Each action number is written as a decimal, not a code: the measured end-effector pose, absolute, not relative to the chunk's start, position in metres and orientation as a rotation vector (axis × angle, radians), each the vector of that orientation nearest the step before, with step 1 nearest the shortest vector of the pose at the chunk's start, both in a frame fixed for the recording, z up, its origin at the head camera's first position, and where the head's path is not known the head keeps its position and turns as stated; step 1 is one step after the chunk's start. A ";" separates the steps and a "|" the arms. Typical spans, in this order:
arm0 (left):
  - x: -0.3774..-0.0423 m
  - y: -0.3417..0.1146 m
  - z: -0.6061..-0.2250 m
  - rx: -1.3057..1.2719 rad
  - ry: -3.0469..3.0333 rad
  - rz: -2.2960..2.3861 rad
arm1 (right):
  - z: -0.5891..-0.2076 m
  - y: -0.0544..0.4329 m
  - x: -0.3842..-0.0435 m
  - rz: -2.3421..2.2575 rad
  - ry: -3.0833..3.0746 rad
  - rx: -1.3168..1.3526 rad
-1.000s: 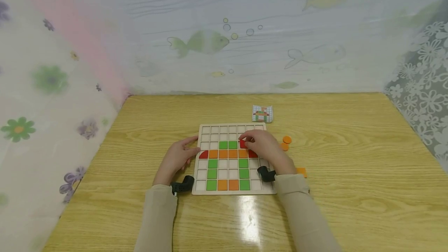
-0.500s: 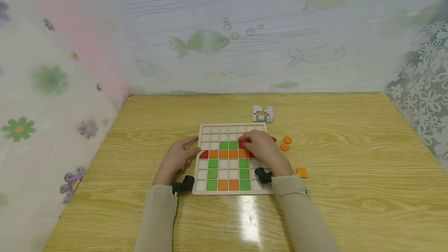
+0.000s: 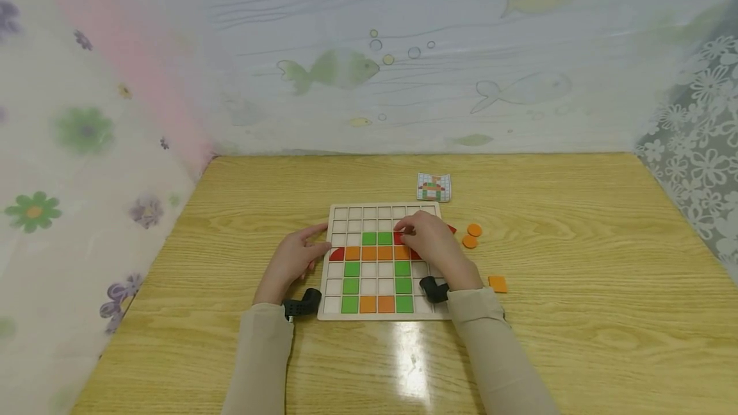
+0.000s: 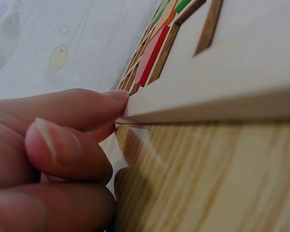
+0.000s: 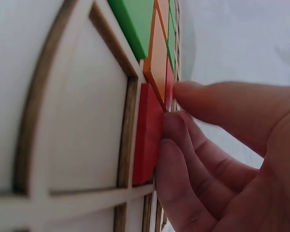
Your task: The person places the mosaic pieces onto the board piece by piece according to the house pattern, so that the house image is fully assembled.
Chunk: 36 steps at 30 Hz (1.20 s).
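Observation:
A wooden grid board (image 3: 340,225) lies on the table, with green, orange and red tiles in several of its cells. My right hand (image 3: 434,242) is over the board's right part, its thumb and fingers at a red tile (image 3: 398,237) beside the green tiles (image 3: 377,238). In the right wrist view that red tile (image 5: 169,86) sits behind an orange tile (image 5: 157,60), and the thumb touches it. My left hand (image 3: 291,259) rests at the board's left edge, fingertips touching the rim near a red rounded tile (image 3: 337,254).
Behind the board lies a small pattern card (image 3: 434,187). On the table to the right are two orange discs (image 3: 474,230), an orange square tile (image 3: 498,284) and a red piece (image 3: 451,228) partly hidden by my right hand. A patterned curtain (image 3: 323,107) hangs behind the table.
My right hand has shifted slightly left with the red tile, which now looks lower in its cell. A red piece and the whole orange square have come into sight. The left hand stays put.

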<state>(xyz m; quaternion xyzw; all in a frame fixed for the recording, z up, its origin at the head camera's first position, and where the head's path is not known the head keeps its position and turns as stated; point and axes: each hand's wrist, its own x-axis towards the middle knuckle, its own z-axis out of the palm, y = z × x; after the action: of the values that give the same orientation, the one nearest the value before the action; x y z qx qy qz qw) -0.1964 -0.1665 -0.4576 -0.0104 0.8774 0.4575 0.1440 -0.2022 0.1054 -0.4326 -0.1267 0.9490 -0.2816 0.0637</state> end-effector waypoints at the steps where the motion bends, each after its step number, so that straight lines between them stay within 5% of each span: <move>1: -0.197 -0.166 -0.458 -0.031 2.533 1.315 | -0.433 0.106 -0.202 -0.868 2.858 -0.370; 36: -0.194 -0.164 -0.456 -0.059 2.519 1.330 | -0.424 0.175 -0.204 -1.151 2.695 -0.232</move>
<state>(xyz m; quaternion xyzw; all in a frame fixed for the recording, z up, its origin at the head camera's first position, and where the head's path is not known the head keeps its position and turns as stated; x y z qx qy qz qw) -0.1945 -0.1640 -0.4558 -0.0205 0.8746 0.4619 0.1458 -0.2035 0.1746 -0.4239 -0.0784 0.9121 -0.3895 0.1008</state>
